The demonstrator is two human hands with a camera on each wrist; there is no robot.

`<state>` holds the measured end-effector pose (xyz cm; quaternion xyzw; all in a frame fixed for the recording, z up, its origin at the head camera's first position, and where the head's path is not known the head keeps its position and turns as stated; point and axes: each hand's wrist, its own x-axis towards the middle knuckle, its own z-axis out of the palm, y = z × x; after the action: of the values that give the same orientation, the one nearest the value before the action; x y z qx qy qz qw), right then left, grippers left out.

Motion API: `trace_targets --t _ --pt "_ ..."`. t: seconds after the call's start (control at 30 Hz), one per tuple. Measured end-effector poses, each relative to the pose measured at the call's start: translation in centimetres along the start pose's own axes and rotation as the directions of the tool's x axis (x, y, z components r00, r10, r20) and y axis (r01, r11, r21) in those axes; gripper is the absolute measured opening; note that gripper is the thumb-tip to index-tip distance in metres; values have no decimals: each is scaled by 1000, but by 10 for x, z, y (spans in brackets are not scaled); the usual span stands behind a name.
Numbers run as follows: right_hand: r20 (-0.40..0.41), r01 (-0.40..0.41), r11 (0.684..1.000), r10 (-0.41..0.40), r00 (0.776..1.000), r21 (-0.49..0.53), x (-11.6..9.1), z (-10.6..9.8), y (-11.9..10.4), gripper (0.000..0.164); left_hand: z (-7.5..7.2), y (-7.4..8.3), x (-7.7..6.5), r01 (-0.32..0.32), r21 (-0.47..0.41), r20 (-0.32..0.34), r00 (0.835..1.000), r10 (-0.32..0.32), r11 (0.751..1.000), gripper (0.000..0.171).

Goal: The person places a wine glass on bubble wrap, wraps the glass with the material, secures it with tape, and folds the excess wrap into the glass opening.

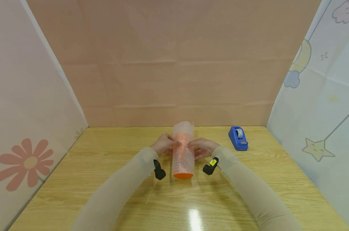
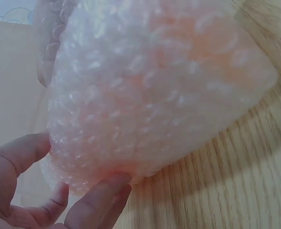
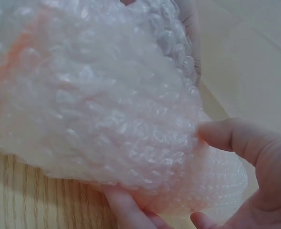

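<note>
A roll of bubble wrap [image 1: 183, 157] lies lengthwise near the middle of the table, wound around something orange [image 1: 183, 176] that shows through the film and at the near end. My left hand [image 1: 164, 144] grips the roll from the left, thumb on top and fingers low on its side. From the right, my right hand [image 1: 203, 147] holds it in the same way, its thumb close to the other thumb. In the left wrist view the bubble wrap [image 2: 145, 100] fills most of the picture; in the right wrist view the fingers [image 3: 126, 207] reach under its lower side.
A blue tape dispenser [image 1: 238, 138] with a roll of tape stands at the right rear of the wooden table [image 1: 111, 154]. A beige backdrop [image 1: 174, 70] rises behind the table, and printed white sheets flank both sides. A thin pale strip [image 1: 151, 192] shows below the left wrist.
</note>
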<state>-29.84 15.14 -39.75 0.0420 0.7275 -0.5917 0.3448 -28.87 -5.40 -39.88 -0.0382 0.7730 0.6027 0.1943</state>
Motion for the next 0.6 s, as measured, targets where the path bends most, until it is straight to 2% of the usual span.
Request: trace_targets --t 0.37,0.43,0.6 --pt "-15 -2 999 1 1000 -54 -6 -5 -2 44 6 -3 2 9 -43 50 999 -7 999 25" --pt "-24 -4 999 3 1000 -47 -7 -4 -2 46 6 -3 3 5 -34 64 998 -2 999 31" --pt "-24 12 998 -13 1000 -57 -6 -3 -3 52 5 -4 0 -8 -30 147 989 12 1000 63"
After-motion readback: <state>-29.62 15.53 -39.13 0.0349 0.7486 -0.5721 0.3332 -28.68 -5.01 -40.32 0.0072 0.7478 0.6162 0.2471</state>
